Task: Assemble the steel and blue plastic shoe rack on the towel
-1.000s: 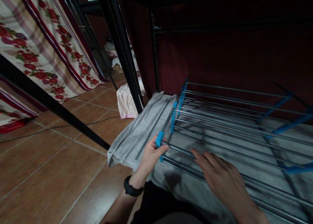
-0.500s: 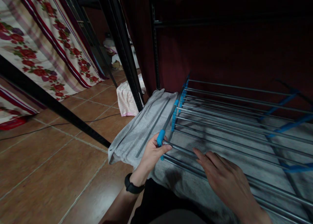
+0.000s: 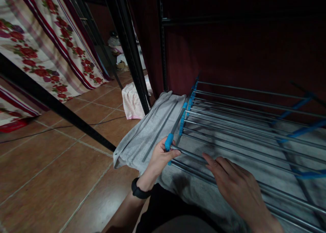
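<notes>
A rack of grey metal tubes with blue plastic joints, like a folding drying rack [image 3: 229, 133], lies across the grey cloth [image 3: 163, 121] before me. My left hand [image 3: 160, 157] is closed around its near left corner, at the blue corner joint [image 3: 168, 142], with the thumb along the front tube [image 3: 192, 155]. Further right, my right hand [image 3: 235, 185] rests over that same tube. Its thumb and fingers curl around the metal, and the fingertips beneath are partly hidden. A loose-looking grey tube [image 3: 160, 132] lies on the cloth left of the rack.
Black metal frame posts [image 3: 127, 49] and a slanting black bar [image 3: 61, 105] stand at the left. Beyond them hangs a floral curtain [image 3: 58, 39] over a brown tiled floor [image 3: 63, 165] with a dark cable. A striped cloth [image 3: 132, 100] hangs behind; a dark red panel [image 3: 229, 56] backs the rack.
The view has shifted very slightly. Both hands keep the same grip on the front tube and corner, and the rack lies as before.
</notes>
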The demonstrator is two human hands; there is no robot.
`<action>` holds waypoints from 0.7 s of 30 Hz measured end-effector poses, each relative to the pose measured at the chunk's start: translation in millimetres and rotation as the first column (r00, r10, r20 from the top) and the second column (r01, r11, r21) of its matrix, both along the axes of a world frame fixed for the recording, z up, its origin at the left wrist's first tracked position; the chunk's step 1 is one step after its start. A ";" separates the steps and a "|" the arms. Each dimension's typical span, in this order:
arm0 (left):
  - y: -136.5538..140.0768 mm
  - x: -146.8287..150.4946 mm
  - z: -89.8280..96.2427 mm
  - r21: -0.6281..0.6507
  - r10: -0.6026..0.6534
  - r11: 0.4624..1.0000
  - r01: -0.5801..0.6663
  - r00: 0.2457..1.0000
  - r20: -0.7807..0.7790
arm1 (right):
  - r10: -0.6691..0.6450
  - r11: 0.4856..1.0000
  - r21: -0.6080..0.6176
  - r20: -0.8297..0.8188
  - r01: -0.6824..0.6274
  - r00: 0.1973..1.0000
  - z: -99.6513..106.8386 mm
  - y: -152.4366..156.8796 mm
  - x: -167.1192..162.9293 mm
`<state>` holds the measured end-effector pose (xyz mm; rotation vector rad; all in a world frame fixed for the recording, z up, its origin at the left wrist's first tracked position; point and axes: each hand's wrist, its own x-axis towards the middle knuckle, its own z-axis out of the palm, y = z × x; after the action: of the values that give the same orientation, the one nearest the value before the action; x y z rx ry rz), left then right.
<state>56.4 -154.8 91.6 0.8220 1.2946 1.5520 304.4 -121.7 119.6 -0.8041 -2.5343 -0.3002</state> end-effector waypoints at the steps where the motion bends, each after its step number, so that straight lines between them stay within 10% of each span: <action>1: -0.2 0.4 0.7 0.000 -0.001 1.000 0.001 1.000 0.000 | -0.001 1.000 -0.001 0.000 0.001 1.000 0.2 0.0 -0.1; 21: -6.3 12.8 -2.8 0.147 0.076 0.988 -0.036 0.959 -0.272 | -0.016 1.000 0.017 0.061 0.015 0.998 4.3 0.6 -1.4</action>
<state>69.2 -161.1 88.8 1.1340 1.4289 1.6301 303.0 -121.1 123.9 -0.8208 -2.5801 -0.3557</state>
